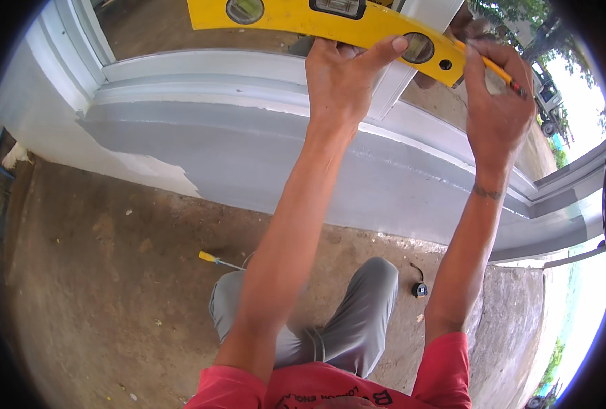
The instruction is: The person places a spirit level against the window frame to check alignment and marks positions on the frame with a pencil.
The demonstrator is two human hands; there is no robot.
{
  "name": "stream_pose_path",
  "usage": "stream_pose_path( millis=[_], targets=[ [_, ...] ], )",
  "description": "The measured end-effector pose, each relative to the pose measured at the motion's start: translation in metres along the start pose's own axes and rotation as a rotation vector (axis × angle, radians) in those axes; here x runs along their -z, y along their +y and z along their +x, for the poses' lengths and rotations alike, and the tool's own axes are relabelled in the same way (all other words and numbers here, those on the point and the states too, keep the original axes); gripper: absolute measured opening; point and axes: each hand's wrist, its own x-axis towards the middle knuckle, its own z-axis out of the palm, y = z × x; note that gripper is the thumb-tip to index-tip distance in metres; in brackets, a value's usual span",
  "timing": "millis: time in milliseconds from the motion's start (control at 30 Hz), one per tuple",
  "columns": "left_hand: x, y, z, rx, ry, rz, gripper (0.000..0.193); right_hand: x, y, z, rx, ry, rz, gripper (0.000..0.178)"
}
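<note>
A yellow spirit level (282, 19) spans the top of the head view, lying across a white window post (393, 85). Gripping it from below is my left hand (344, 78), thumb pressed on its front face beside a round vial and fingers partly hidden behind it. My right hand (499, 102) is closed around an orange pencil (497, 70). The pencil's far end points up at the level's right end, near the post; its tip is hard to make out.
A white window frame (200, 71) with glass runs above a grey-and-white painted wall (248, 153). On the brown floor (112, 273) lie a yellow-handled screwdriver (209, 257), by my knee, and a small dark tape measure (419, 290). A vehicle (548, 95) shows at the right.
</note>
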Motion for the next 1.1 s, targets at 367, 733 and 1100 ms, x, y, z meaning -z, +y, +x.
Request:
stream_pose_path(
  millis=[367, 733, 1100],
  targets=[
    [0.004, 0.004, 0.001, 0.007, -0.066, 0.139, 0.050, 0.057, 0.001, -0.093, -0.410, 0.197, 0.504, 0.031],
    [0.083, 0.160, 0.015, -0.408, 0.002, 0.427, 0.039, 0.100, -0.058, -0.283, -0.938, -0.249, 0.882, 0.034],
    [0.128, 0.295, -0.007, -0.506, 0.152, 0.584, 0.046, 0.068, -0.071, -0.267, -0.826, -0.297, 1.009, 0.043]
  ],
)
